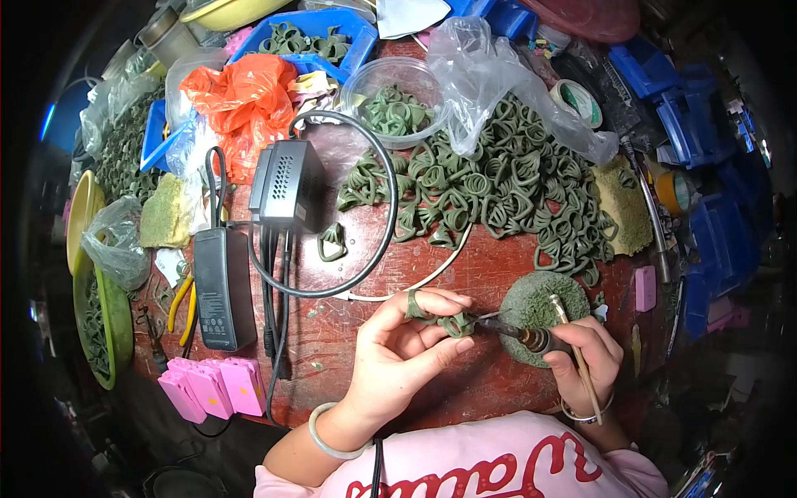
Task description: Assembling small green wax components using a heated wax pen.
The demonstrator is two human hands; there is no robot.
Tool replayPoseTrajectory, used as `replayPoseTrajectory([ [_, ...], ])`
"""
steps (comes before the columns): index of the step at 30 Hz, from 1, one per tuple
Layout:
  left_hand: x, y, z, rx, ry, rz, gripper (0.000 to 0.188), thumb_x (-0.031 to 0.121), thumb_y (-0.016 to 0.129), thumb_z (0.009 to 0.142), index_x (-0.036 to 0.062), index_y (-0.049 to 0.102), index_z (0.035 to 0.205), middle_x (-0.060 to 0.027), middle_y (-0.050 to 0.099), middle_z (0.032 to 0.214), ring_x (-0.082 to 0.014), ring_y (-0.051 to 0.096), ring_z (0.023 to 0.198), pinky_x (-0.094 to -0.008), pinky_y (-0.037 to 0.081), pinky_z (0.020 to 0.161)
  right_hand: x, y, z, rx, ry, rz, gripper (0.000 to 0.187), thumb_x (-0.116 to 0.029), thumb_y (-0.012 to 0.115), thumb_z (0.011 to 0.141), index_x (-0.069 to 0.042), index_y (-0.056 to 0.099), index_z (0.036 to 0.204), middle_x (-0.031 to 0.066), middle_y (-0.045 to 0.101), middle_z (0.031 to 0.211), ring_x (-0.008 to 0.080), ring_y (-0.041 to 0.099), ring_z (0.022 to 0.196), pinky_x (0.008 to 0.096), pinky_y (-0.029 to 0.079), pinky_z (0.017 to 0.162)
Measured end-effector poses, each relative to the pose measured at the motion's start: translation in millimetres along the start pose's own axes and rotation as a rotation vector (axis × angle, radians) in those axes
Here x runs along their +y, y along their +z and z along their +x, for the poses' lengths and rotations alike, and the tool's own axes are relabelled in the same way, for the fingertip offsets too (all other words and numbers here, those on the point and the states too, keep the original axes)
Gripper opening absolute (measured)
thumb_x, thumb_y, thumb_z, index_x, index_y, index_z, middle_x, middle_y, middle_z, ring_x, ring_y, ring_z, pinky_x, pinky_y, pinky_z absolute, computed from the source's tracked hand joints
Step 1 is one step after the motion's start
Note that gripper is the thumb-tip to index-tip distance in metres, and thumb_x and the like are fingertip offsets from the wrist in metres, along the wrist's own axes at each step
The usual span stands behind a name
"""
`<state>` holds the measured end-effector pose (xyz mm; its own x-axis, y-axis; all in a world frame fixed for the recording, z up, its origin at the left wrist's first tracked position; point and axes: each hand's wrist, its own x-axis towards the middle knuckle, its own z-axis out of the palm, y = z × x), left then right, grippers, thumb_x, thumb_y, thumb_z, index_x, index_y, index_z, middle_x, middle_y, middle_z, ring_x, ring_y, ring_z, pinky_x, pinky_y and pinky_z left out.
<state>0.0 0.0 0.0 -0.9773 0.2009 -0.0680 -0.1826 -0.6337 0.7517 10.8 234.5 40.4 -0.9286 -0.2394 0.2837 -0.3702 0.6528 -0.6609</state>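
Observation:
My left hand (386, 357) pinches a green wax ring (457, 324) between thumb and fingers; a green band (414, 305), perhaps part of the same piece, shows at the fingertips. My right hand (588, 355) is closed around a dark-handled, pen-like tool (538, 339), its thin metal tip pointing left, at or very near the ring. A slender wooden stick (579, 349) also lies between the right fingers, slanting across the palm. Below and behind the tool sits a round, rough green pad (531, 297). Beyond my hands spreads a large heap of similar green rings (498, 187).
A black power adapter (222, 290) and a black box (286, 187) with looping cables stand left of centre. Pink blocks (212, 388) and yellow-handled pliers (182, 309) lie lower left. A clear tub (353, 91), blue bins (362, 37) and plastic bags (237, 100) crowd the far side.

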Motion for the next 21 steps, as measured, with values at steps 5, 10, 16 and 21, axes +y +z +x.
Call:
replayPoseTrajectory([
  [5,0.4,1.0,0.4,0.009,0.003,0.011,0.037,-0.02,0.061,0.078,-0.0044,0.054,0.111,-0.0178,0.052,0.121,-0.0213,0.055,0.114,-0.034,0.05,0.099,-0.4,-1.1,0.2,0.003,0.001,-0.002,0.034,-0.029,0.075,0.082,0.001,0.063,0.093,0.0116,0.06,0.075,0.023,0.06,0.061,0.0306,0.048,0.054],
  [10,-1.0,0.9,1.1,0.01,0.005,-0.011,0.037,-0.02,0.061,0.078,-0.0046,0.054,0.112,-0.0182,0.052,0.121,-0.0216,0.055,0.114,-0.0344,0.05,0.099,0.1,-0.9,0.4,0.012,0.003,0.013,0.034,-0.028,0.075,0.082,0.002,0.063,0.093,0.0115,0.06,0.075,0.0226,0.06,0.061,0.0305,0.048,0.054],
  [16,-0.6,0.8,1.3,0.008,0.003,-0.006,0.037,-0.02,0.06,0.079,-0.0046,0.053,0.112,-0.0187,0.052,0.122,-0.0219,0.055,0.114,-0.0344,0.05,0.098,-0.3,-0.6,1.3,0.007,0.0,0.01,0.033,-0.027,0.075,0.082,0.002,0.063,0.093,0.0115,0.06,0.075,0.0222,0.06,0.06,0.0302,0.048,0.054],
  [21,0.2,1.9,0.9,0.014,-0.007,-0.015,0.037,-0.02,0.06,0.079,-0.0048,0.053,0.112,-0.0187,0.052,0.122,-0.0221,0.055,0.114,-0.0342,0.05,0.098,-1.0,-0.5,2.4,0.0,-0.006,0.011,0.033,-0.027,0.075,0.082,0.002,0.063,0.094,0.0115,0.06,0.075,0.0223,0.06,0.06,0.0304,0.048,0.054],
])
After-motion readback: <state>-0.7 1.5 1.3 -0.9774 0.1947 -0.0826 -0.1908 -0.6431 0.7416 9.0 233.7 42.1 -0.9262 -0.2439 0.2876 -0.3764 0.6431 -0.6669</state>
